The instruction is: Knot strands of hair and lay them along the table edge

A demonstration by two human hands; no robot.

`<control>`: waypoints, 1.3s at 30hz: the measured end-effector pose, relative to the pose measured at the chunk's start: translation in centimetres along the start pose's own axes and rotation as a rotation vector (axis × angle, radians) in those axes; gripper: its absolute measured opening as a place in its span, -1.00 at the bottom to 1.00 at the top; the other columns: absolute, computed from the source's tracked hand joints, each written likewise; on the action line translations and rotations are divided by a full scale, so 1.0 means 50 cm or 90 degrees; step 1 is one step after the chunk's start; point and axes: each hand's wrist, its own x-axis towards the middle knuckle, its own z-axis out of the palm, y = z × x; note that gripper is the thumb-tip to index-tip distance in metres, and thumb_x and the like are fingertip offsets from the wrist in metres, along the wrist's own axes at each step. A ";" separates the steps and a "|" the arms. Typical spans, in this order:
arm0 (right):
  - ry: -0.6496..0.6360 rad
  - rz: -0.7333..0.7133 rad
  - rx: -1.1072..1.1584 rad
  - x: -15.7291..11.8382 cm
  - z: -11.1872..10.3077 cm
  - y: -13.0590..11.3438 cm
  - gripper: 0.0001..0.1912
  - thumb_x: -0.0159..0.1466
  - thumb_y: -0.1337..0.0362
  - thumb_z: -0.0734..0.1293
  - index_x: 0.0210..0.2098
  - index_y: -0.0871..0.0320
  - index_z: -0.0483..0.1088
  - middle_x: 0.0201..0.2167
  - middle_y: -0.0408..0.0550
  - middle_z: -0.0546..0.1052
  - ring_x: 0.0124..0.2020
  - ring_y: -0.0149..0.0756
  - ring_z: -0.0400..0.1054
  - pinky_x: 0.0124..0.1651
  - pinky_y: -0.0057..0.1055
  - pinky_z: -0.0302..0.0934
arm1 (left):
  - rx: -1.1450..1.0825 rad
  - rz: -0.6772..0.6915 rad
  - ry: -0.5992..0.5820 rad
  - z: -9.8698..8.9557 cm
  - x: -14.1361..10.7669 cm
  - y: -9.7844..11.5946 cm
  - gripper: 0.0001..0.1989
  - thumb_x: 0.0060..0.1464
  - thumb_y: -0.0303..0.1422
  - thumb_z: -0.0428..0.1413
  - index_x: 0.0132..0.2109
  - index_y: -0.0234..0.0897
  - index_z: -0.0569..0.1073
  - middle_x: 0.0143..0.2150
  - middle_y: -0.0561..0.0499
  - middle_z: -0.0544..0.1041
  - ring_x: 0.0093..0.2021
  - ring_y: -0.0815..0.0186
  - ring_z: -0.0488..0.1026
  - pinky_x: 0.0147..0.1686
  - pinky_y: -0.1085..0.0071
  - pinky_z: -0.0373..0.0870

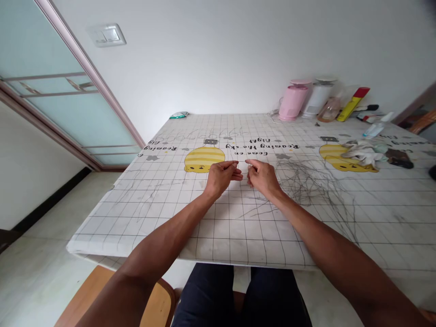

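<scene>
My left hand [223, 176] is over the middle of the table [218, 227], its thumb and index finger pinched together. Facing it a short gap away, my right hand [261, 176] has its thumb and index finger pressed together too. Whatever the fingertips hold is too thin or small to make out. Just right of my right hand lies a loose tangle of thin dark strands [306, 181] on the checked tablecloth. Several fainter strands are spread to the left of my left hand.
At the back right stand a pink device [293, 101], a white device [316, 97], a bottle [329, 109] and a yellow-red container [353, 104]. A crumpled cloth [366, 152] and dark item [399, 158] lie right. A green-white packet [179, 115] rests at the back left.
</scene>
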 end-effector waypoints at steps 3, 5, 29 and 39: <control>0.009 -0.031 -0.046 0.000 -0.003 0.005 -0.67 0.38 0.27 0.36 0.05 0.16 0.67 -0.59 -0.14 0.50 -0.68 -0.32 0.31 -0.59 -0.36 0.23 | 0.022 0.015 0.000 0.001 0.000 -0.009 -0.79 0.43 -0.46 0.16 0.08 -0.46 0.63 -0.31 -0.07 0.65 -0.34 0.26 0.68 -0.16 0.25 0.72; 0.018 -0.040 -0.037 0.000 -0.003 0.008 -0.68 0.38 0.25 0.36 0.04 0.15 0.67 -0.56 -0.13 0.51 -0.66 -0.33 0.32 -0.60 -0.38 0.23 | 0.058 0.035 0.009 0.002 0.000 -0.018 -0.73 0.43 -0.44 0.17 0.18 -0.45 0.60 -0.29 -0.05 0.65 -0.34 0.29 0.66 -0.20 0.30 0.71; -0.069 -0.171 -0.265 -0.001 -0.026 -0.004 -0.59 0.31 0.50 0.31 -0.01 0.09 0.72 -0.27 0.02 0.72 -0.24 -0.09 0.59 -0.10 -0.23 0.43 | 0.302 0.075 -0.034 0.011 -0.018 -0.034 -0.54 0.44 -0.40 -0.03 0.34 -0.48 0.49 -0.49 0.06 0.49 -0.62 0.33 0.46 -0.60 0.46 0.40; -0.096 -0.191 -0.281 -0.001 -0.029 0.005 -0.59 0.32 0.50 0.29 -0.03 0.11 0.71 -0.29 0.02 0.70 -0.29 -0.12 0.55 -0.17 -0.28 0.37 | 0.322 0.109 -0.037 0.006 -0.012 -0.045 -0.57 0.47 -0.33 0.00 0.33 -0.39 0.51 -0.52 0.08 0.45 -0.64 0.36 0.37 -0.60 0.47 0.34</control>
